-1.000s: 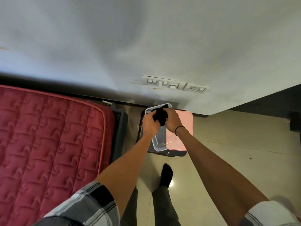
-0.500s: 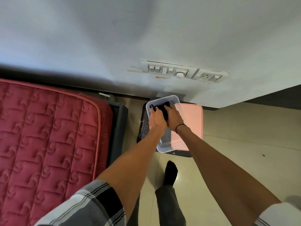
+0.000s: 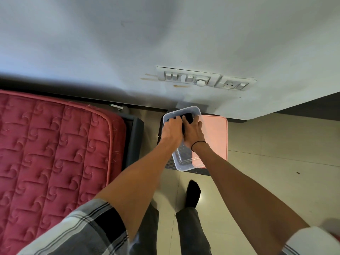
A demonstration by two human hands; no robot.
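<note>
A clear plastic box (image 3: 181, 163) stands on a dark patterned case by the wall. Inside its far end lies a black object (image 3: 188, 117), partly hidden by my hands. My left hand (image 3: 172, 130) reaches into the box from the left, fingers on the black object. My right hand (image 3: 194, 132), with a thin black band at the wrist, presses on it from the right with spread fingers. A pink lid (image 3: 214, 138) lies flat next to the box on the right.
A red quilted mattress (image 3: 51, 150) on a dark frame fills the left. The white wall carries a switch panel (image 3: 202, 80). Tiled floor (image 3: 276, 172) extends to the right. My foot in a black sock (image 3: 192, 194) stands below the box.
Both hands have gone down into the far end of the box with the black object. The view has moved closer to the wall.
</note>
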